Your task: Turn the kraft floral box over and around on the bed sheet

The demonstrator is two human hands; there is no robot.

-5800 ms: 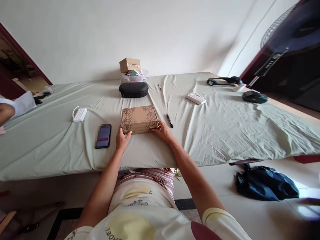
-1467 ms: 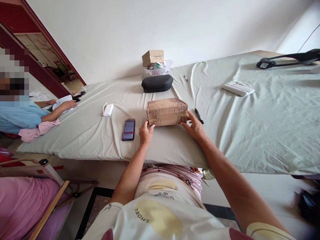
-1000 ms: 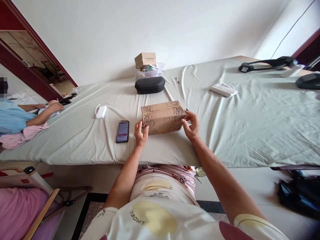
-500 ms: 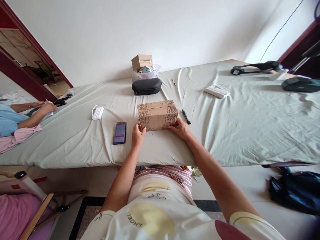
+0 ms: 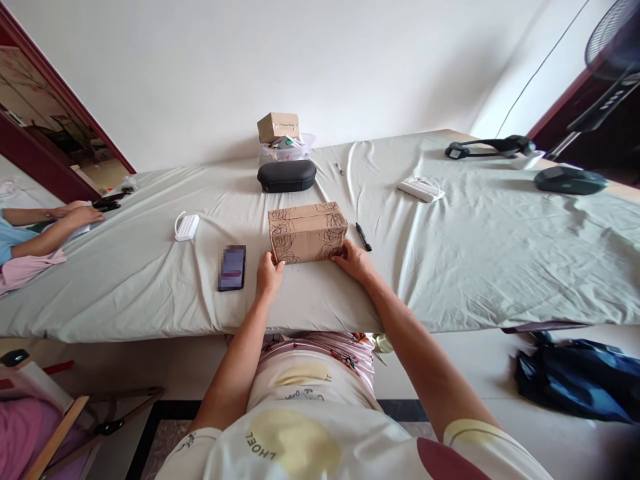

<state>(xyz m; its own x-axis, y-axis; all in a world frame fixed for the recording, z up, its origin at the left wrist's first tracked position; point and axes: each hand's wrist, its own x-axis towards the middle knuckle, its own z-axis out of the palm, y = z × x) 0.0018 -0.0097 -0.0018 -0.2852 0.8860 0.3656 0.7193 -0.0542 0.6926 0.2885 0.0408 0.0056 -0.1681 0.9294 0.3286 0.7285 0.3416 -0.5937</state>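
A brown cardboard box [image 5: 307,230] with drawn swirl patterns rests on the grey-green sheet of the table [image 5: 450,267], near the front edge. My left hand [image 5: 269,275] grips its near left corner, thumb against the front face. At the near right corner my right hand [image 5: 354,260] has its fingers pressed to the box's lower edge. A dark phone [image 5: 232,267] lies just left of my left hand. Just right of the box lies a black marker [image 5: 363,236].
Behind the box are a black oval case [image 5: 287,176] and a clear tub [image 5: 287,150] with a small carton [image 5: 278,125] on top. White items [image 5: 187,227] [image 5: 421,189] lie on each side. Another person's arms [image 5: 45,223] rest far left. A dark bag [image 5: 575,377] lies on the floor.
A second ago the box was tipped up between my hands; now it sits flat on the sheet, with both hands lower at its near corners. The camera view has swung slightly.
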